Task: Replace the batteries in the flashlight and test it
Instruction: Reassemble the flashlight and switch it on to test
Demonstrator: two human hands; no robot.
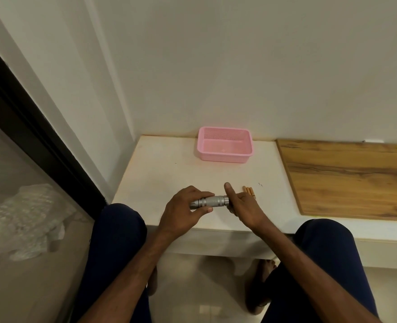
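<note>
My left hand (184, 209) grips the silver flashlight (210, 202), held level above the white ledge (160, 173). My right hand (242, 205) meets its right end, forefinger raised; whether it grips the end, I cannot tell. Just right of that hand lie orange batteries (249, 191). Beyond both hands sits a pink basket (225, 145).

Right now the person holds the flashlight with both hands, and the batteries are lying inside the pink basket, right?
Not quite. The batteries are not in the pink basket; they lie on the table, just beyond the right hand. The head view shows the basket with no batteries in it. The rest is right: left hand and right hand both hold the flashlight.
</note>
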